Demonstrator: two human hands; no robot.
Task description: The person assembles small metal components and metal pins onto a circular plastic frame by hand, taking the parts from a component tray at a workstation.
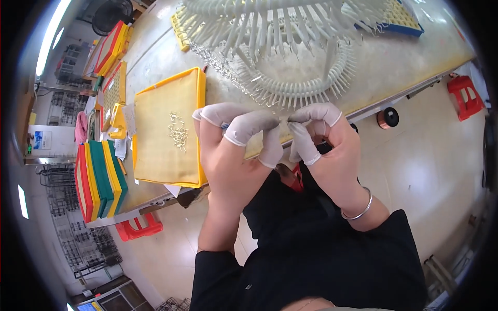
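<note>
White finger cots cover the fingertips of both my hands, which meet above the table's near edge. My left hand (224,150) is closed in a pinch; something tiny and pale shows at its fingertips, too small to name. A bit of a thin blue item peeks out between its fingers. Facing it, my right hand (336,155) pinches at the same spot, a metal bangle (361,208) on its wrist. Just beyond the fingertips stands a white ring-shaped rack (306,89) with many thin prongs. Left of my left hand, a yellow-rimmed tray (155,111) carries a scatter of small pale pieces (178,132).
Red, yellow and green trays (101,179) stand stacked at the table's left end. A blue-edged tray (407,23) lies at the far right. On the floor are red stools (465,97) and a copper wire spool (387,118). A black fan (112,16) stands far left.
</note>
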